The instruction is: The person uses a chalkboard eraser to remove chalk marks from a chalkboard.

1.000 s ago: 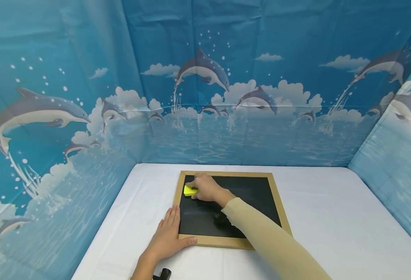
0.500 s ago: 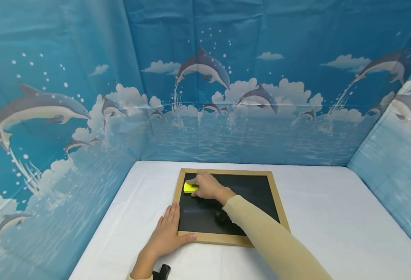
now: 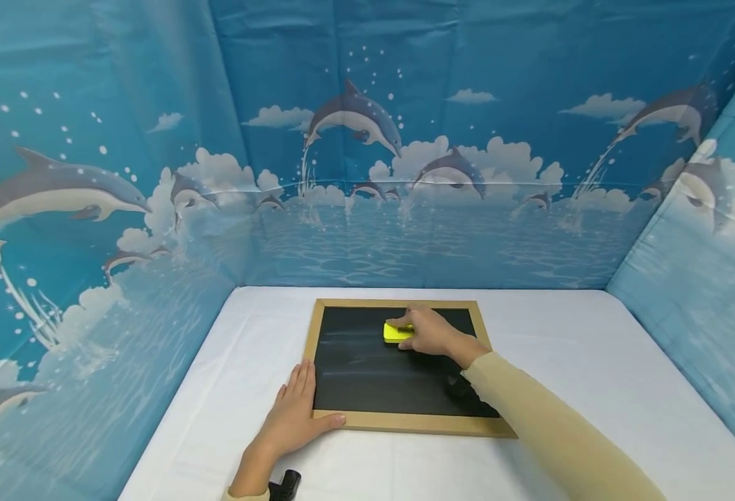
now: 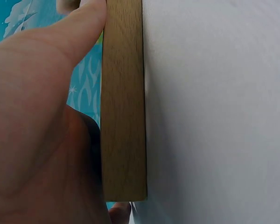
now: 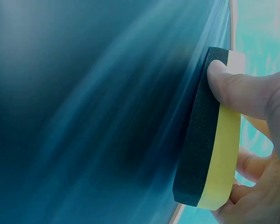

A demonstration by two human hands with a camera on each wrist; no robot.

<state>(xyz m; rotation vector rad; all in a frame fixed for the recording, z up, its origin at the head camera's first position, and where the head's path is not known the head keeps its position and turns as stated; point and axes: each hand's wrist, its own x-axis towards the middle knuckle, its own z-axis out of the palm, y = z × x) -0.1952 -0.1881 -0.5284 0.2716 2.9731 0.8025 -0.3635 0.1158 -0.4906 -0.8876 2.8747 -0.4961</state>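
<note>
A blackboard in a light wooden frame lies flat on the white-covered table. My right hand grips a yellow board eraser near the upper middle of the board. In the right wrist view, the eraser shows a black felt side against the dark surface, with my thumb pressed on its edge. Pale streaks run across the board there. My left hand rests at the lower left corner, fingers straight along the left edge and thumb on the front edge. The left wrist view shows the frame's wooden side beside that hand.
Blue cloth printed with dolphins hangs behind the table and along both sides. The white tablecloth extends right of the board. A black device is at my left wrist.
My right hand has moved the eraser rightward from the board's upper left corner to the upper middle. The left hand has stayed at the lower left corner. The head view has shifted slightly.
</note>
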